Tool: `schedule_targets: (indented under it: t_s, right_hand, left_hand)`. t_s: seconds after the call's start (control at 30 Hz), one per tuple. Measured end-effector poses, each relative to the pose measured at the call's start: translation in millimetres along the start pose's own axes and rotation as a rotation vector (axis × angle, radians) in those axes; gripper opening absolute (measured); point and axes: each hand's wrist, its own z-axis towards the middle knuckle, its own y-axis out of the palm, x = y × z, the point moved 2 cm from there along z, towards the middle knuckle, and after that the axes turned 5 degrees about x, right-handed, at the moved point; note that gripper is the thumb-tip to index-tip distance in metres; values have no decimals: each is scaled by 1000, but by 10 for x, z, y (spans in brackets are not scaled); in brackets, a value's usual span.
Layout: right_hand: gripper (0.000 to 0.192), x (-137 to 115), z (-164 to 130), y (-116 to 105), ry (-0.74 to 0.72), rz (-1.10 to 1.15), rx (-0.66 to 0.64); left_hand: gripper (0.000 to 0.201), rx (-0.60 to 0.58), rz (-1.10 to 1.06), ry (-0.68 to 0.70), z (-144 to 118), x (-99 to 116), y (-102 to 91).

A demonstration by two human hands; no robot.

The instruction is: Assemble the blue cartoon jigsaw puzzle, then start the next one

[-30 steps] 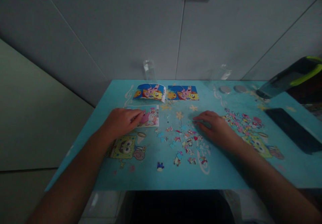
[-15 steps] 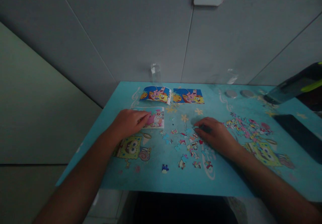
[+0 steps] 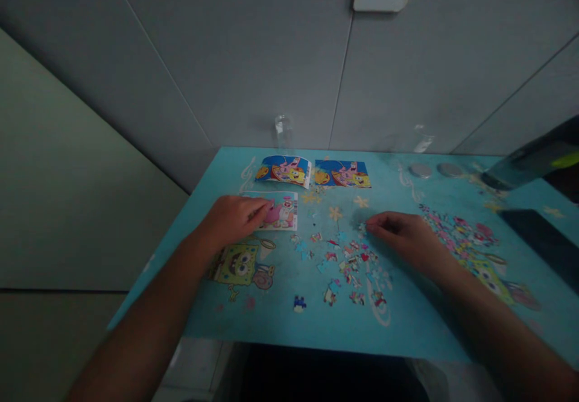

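My right hand (image 3: pixel 398 233) is closed in a pinch over the table, and a small pale puzzle piece (image 3: pixel 362 228) shows at its fingertips. To its left and below lie several loose puzzle pieces (image 3: pixel 350 266), mostly light blue, pink and red. My left hand (image 3: pixel 237 216) rests on a pink and light blue picture card (image 3: pixel 284 218), covering its left part. Thumb and fingers of that hand come together; whatever may be between them is hidden. A separate blue and white puzzle piece (image 3: pixel 299 304) lies near the front edge.
Two blue cartoon cards (image 3: pixel 284 170) (image 3: pixel 344 174) lie at the back. Clear containers (image 3: pixel 284 134) (image 3: pixel 424 140) stand by the wall, with two round lids (image 3: pixel 420 170) (image 3: pixel 450 170). On the right are a puzzle-piece pile (image 3: pixel 461 230), a dark bottle (image 3: pixel 520 161) and a black flat object (image 3: pixel 543 239).
My right hand has shifted a little to the right, drawing away from the loose pieces, and the pale piece at its fingertips shows more clearly. My left hand stays on the card.
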Motion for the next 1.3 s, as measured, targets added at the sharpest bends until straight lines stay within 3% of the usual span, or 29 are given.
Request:
schedule_targets:
  t_s: [0.3, 0.83, 1.07, 1.3]
  right_hand:
    - [28, 61, -21, 30, -15, -63, -8]
    - [32, 33, 12, 90, -47, -120, 21]
    - [29, 95, 68, 248, -110, -165, 79]
    - [28, 49, 79, 255, -188, -216, 133]
  left_hand:
    - [37, 166, -153, -72, -16, -169, -136]
    - [35, 89, -204, -29, 56, -174, 79]
    - [36, 132, -181, -10, 61, -227, 86]
    - [40, 165, -182, -29, 42, -231, 44]
